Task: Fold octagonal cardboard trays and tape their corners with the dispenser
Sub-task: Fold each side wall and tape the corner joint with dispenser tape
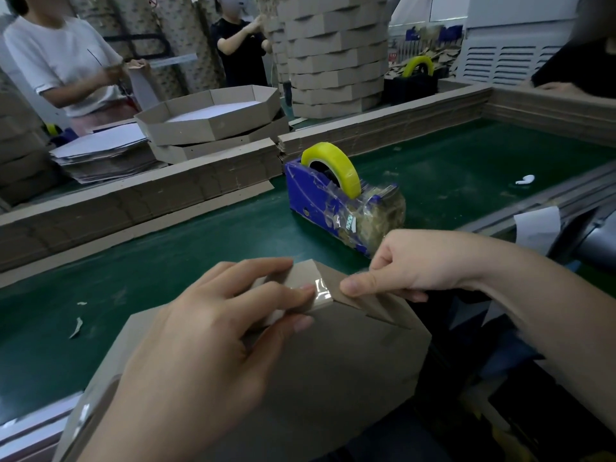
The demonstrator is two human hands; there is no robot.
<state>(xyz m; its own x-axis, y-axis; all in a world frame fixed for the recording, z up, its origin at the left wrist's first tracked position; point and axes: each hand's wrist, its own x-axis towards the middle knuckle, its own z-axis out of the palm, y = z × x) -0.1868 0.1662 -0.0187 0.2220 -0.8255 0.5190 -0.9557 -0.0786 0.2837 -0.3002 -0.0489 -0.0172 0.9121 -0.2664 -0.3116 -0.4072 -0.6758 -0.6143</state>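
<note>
Both hands, left (pixel 213 315) and right (pixel 410 265), pinch clear tape (pixel 320 288) onto the cardboard tray (pixel 333 361) corner, blue dispenser (pixel 330 205) just behind on the green counter (pixel 166 255).

Dispenser (pixel 310 195): blue body, yellow tape roll (pixel 348 170). Belt (pixel 166 255) beneath it: plain green. Near tray (pixel 333 361) before it: unpatterned grey-brown. Far tray (pixel 206 128) beyond it: white lining. Scrap (pixel 525 179) right of it: apparently white.

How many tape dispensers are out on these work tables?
2. The blue dispenser stands on the green belt, just beyond the right hand; a dark dispenser sits far back beside the tray stack. A yellow glimpse far left may be a third.
</note>
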